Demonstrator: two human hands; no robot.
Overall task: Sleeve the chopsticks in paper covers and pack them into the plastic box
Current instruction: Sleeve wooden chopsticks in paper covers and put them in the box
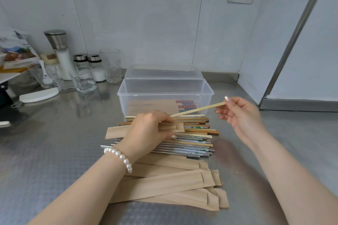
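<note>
So the steel desk has a clear plastic box at the back with its lid flipped open and a few sleeved pairs already lying inside. In front of it sits a pile of loose chopsticks, then a stack of brown paper covers nearest the camera. Left hand has its grip curled round one paper cover over the pile, right hand pinches a pale wooden chopstick by its end, tip angled toward that cover's mouth.

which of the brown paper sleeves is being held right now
The paper sleeve atop the chopstick pile, gripped by the left hand; the other sleeves lie loose nearer the person.
</note>
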